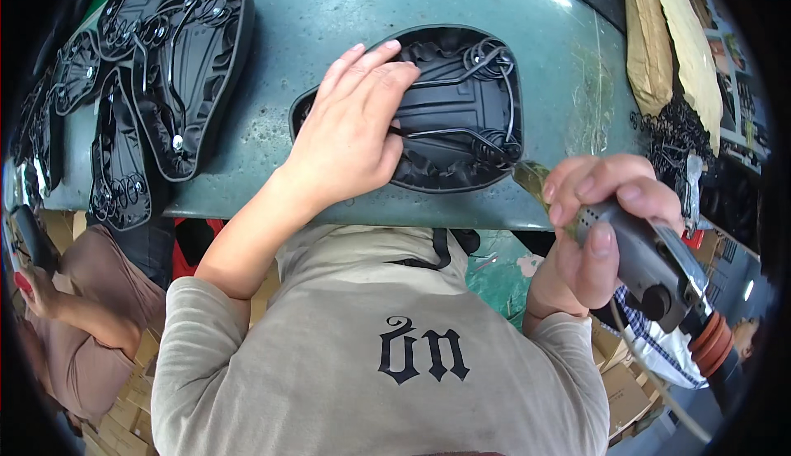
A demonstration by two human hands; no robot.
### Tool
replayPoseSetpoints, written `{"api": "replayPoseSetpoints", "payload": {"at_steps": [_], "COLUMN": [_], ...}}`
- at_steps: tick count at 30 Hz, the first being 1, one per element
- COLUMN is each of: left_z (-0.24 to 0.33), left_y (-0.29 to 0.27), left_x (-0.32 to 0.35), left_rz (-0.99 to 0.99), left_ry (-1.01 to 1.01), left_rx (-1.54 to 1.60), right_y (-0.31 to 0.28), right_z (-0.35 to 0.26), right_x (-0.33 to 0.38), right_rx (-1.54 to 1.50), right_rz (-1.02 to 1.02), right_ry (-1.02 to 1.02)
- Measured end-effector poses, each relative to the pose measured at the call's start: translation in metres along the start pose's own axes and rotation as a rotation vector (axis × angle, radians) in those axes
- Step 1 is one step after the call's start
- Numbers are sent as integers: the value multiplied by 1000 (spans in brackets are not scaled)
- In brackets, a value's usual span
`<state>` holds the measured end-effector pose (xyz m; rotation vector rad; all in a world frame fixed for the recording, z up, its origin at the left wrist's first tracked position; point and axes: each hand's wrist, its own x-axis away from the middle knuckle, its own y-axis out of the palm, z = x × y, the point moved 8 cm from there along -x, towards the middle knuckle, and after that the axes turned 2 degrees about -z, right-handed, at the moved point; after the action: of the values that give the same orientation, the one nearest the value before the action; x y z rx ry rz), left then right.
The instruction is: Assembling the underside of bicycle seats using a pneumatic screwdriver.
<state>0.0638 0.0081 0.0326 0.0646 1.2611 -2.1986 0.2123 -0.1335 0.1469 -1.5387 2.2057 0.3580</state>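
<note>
An upturned black bicycle saddle [457,114] lies on the green table, its wire frame and coil springs facing up. My left hand [350,122] rests across its narrower left end, fingers stretched out together toward the far rim and the thumb tucked alongside. That end is mostly hidden beneath the hand. My right hand [597,209] is wrapped round a grey metal hand tool [638,254] with a tape-covered nose. The nose points at the saddle's near right corner, close to a spring; I cannot tell whether they touch. The exact kind of tool is unclear.
Several more upturned saddles [194,77] are piled at the left of the green worktable [329,7]. Brown paper sacking [651,52] and dark wire parts [671,130] lie at the right. Another person's arm [91,324] is at the lower left. A pale cable [651,374] hangs at the lower right.
</note>
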Motion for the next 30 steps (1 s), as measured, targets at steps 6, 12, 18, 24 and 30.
{"api": "replayPoseSetpoints", "payload": {"at_steps": [6, 12, 18, 24, 30], "left_z": [-1, -3, -20, -28, -33], "left_y": [-1, 2, -7, -10, -10], "left_x": [4, 4, -6, -6, -3], "left_rz": [38, 63, -119, -149, -80], "left_ry": [5, 26, 156, 197, 174], "left_rx": [-3, -43, 138, 133, 57], "right_y": [8, 12, -19, -21, -14], "right_z": [17, 6, -57, -24, 9], "right_x": [-4, -5, -8, -28, -53], "right_rx": [-33, -26, -94, -215, -266], "right_rz": [-16, 17, -68, -176, -202], "right_ry": [50, 30, -175, -137, -120]}}
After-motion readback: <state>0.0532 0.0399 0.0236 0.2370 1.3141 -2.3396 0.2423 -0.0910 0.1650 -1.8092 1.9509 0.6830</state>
